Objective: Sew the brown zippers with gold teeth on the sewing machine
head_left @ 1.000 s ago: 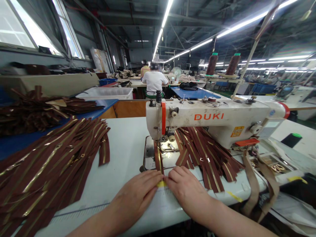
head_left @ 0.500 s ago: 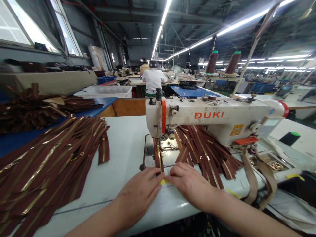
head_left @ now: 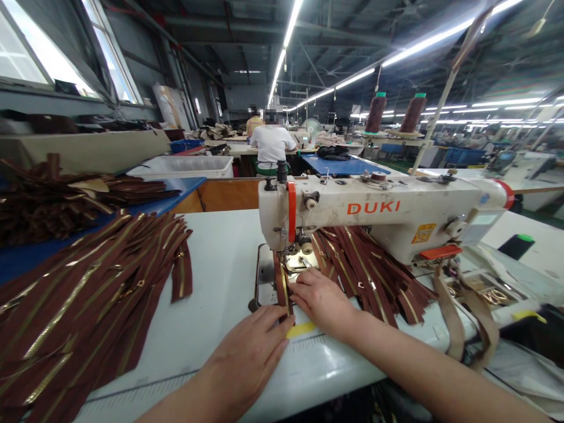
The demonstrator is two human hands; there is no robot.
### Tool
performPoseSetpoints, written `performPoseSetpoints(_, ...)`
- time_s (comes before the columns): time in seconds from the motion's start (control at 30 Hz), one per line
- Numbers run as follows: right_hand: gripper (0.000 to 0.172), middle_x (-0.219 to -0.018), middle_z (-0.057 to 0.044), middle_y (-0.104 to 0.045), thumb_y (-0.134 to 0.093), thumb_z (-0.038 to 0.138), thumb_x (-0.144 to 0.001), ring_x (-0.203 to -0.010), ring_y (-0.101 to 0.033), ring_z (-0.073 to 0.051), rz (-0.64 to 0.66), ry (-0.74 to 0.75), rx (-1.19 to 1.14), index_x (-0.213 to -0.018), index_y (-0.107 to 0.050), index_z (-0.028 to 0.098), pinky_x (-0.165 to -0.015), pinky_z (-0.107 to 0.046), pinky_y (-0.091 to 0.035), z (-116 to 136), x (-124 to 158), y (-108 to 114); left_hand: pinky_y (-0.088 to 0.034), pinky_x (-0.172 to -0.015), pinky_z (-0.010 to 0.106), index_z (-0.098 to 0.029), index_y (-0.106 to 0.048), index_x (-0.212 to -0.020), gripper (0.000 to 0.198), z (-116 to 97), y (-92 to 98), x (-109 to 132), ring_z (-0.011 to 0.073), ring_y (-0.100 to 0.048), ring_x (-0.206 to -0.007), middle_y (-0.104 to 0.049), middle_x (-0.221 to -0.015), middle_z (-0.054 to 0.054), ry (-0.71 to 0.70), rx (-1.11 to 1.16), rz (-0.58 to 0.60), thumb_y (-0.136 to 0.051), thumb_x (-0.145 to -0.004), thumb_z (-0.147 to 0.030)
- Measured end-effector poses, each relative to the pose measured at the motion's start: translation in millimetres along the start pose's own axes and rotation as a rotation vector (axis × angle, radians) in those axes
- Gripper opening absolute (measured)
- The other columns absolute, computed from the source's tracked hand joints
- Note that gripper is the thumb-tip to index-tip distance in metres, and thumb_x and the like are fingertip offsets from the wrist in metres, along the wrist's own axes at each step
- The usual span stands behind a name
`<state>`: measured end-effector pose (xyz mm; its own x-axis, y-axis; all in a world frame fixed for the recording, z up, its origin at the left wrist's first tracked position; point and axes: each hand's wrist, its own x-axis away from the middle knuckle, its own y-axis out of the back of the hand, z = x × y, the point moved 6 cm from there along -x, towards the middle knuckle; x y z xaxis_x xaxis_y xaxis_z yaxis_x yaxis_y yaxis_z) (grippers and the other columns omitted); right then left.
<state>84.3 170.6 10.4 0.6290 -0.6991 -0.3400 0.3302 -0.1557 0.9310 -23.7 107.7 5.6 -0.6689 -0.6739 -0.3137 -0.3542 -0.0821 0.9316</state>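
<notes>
A brown zipper with a gold-coloured metal chain [head_left: 284, 294] runs under the presser foot [head_left: 293, 258] of a white DUKI sewing machine [head_left: 374, 217]. The fingertips of my right hand [head_left: 319, 302] press on the zipper tape beside the needle plate. My left hand [head_left: 249, 358] lies lower on the white table, fingers against the zipper's near end. Behind the needle, a heap of similar zippers [head_left: 365, 270] lies under the machine's arm. A large stack of brown zippers [head_left: 88, 288] covers the table's left side.
A yellow tape mark [head_left: 300, 329] sits on the white table [head_left: 220, 258] near my hands. Beige straps [head_left: 452, 311] hang at the right, beside a tray of metal buckles [head_left: 489, 294]. Further zippers lie on a blue table [head_left: 167, 200]. A seated person in a white shirt [head_left: 272, 144] works beyond.
My right hand has moved forward toward the presser foot, uncovering more of the yellow mark. My left hand has shifted slightly back and down, and the view has tilted a little.
</notes>
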Motion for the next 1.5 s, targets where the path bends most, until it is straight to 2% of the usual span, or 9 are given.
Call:
performPoseSetpoints(0.3, 0.016, -0.080, -0.004, -0.059, -0.051, 0.020, -0.091, -0.080, -0.050, -0.019, -0.034, 0.100, 0.121, -0.080, -0.062, 0.017, -0.068, -0.030, -0.040, 3.7, 6.0, -7.7, -0.048, -0.093, 0.040, -0.019, -0.053, -0.122, 0.033, -4.2, 3.1, -1.4, 0.0218, -0.053, -0.108, -0.059, -0.115, 0.007, -0.026, -0.057, -0.020, -0.039, -0.092, -0.016)
performPoseSetpoints(0.6, 0.007, -0.082, -0.003, -0.058, -0.057, 0.019, -0.087, -0.082, -0.047, -0.019, 0.012, 0.185, 0.165, -0.081, -0.060, 0.016, -0.075, -0.032, -0.036, 8.2, 6.9, -4.8, -0.049, -0.091, 0.039, -0.016, -0.055, -0.119, 0.032, -4.2, -0.1, -1.8, 0.0220, -0.054, -0.106, -0.060, -0.112, 0.008, -0.045, -0.113, -0.034, -0.037, -0.093, -0.016)
performPoseSetpoints(0.83, 0.008, -0.080, -0.003, -0.060, -0.059, 0.019, -0.086, -0.081, -0.047, -0.019, 0.012, 0.216, 0.201, -0.078, -0.060, 0.016, -0.076, -0.033, -0.035, 4.7, -1.7, -4.0, -0.049, -0.090, 0.040, -0.012, -0.062, -0.108, 0.037, -7.3, 0.0, -8.6, 0.0237, -0.055, -0.101, -0.063, -0.110, 0.010, -0.123, -0.301, 0.021, -0.028, -0.093, -0.011)
performPoseSetpoints(0.97, 0.009, -0.079, -0.003, -0.061, -0.060, 0.019, -0.085, -0.081, -0.049, -0.020, -0.001, 0.224, 0.222, -0.076, -0.061, 0.016, -0.075, -0.033, -0.035, -0.1, -13.1, -4.8, -0.049, -0.088, 0.039, -0.010, -0.065, -0.103, 0.039, -0.3, -1.9, -16.6, 0.0238, -0.056, -0.100, -0.064, -0.107, 0.010, -0.126, -0.371, 0.034, -0.028, -0.092, -0.009)
performPoseSetpoints(1.23, 0.013, -0.080, -0.003, -0.062, -0.055, 0.022, -0.089, -0.082, -0.051, -0.019, -0.044, 0.189, 0.193, -0.079, -0.062, 0.017, -0.072, -0.032, -0.033, -11.3, -21.4, -9.3, -0.046, -0.091, 0.040, -0.012, -0.065, -0.099, 0.036, 21.0, -9.2, -31.6, 0.0232, -0.055, -0.102, -0.063, -0.107, 0.010, -0.075, -0.336, 0.022, -0.029, -0.094, -0.015)
performPoseSetpoints(1.5, 0.009, -0.081, -0.002, -0.061, -0.056, 0.021, -0.088, -0.084, -0.051, -0.019, -0.058, 0.175, 0.161, -0.082, -0.063, 0.017, -0.073, -0.032, -0.032, -13.9, -20.5, -8.8, -0.044, -0.095, 0.042, -0.010, -0.060, -0.111, 0.033, 32.5, -11.3, -35.4, 0.0241, -0.053, -0.107, -0.061, -0.113, 0.012, -0.028, -0.240, 0.050, -0.032, -0.094, -0.018)
